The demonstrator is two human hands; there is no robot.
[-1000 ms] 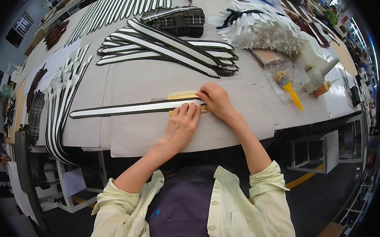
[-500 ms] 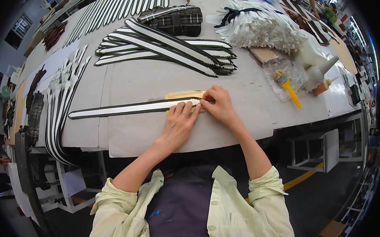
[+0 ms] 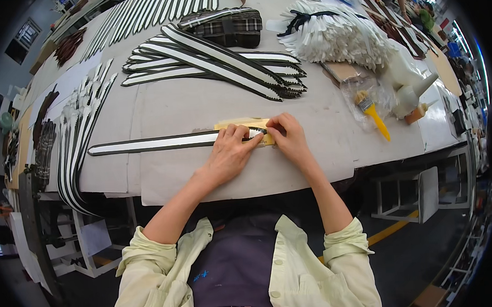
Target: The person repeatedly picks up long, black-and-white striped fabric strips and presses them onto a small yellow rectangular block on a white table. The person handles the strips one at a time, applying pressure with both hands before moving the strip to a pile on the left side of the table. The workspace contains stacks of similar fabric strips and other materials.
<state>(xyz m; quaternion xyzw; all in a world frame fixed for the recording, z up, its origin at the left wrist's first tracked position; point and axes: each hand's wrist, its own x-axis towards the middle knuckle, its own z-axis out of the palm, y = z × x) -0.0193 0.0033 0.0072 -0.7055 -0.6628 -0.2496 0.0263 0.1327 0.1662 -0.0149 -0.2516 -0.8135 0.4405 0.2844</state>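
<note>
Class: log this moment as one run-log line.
left hand: pressing black-and-white strip | right hand: pinching strip end over yellow pad | yellow-handled brush: apart, right

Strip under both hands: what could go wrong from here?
1. Both hands, left and right, press only the right end of the strip; the long free left end could swing out of line.
2. The yellow pad under that end looks loose and might slide.
3. The brush lies near the right elbow's path and could be knocked.
</note>
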